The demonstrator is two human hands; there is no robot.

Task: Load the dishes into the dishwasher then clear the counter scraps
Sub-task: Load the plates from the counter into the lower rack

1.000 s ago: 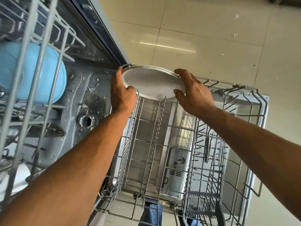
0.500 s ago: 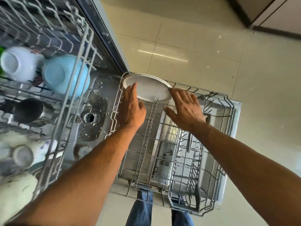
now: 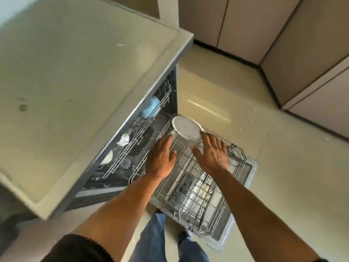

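Standing by the open dishwasher, the person leans over the pulled-out lower rack, both arms stretched down toward it. A white plate sits on edge at the far end of that rack, propped between the wire tines close to the machine's opening. Neither hand has hold of it: the left hand hovers over the rack's near-left side with fingers spread and loose, and the right hand is likewise splayed, its fingertips just beside the plate's lower rim, whether touching or barely clear I cannot tell. The plate looks as if it stands on its own. Further in, the upper rack already carries a pale blue bowl and what look like a couple of white cups, so some of the loading seems done. Most of the lower rack is bare wire, with room for much more. The counter above the machine shows a small pale fleck near its far edge and a few faint marks toward the left, though the view is too blurred to say whether these are scraps or stains; no dishes show on the part of it in view. By my reckoning the plate step is finished, and what is left is any remaining dishes, sliding the rack in, shutting the door and wiping down the counter.
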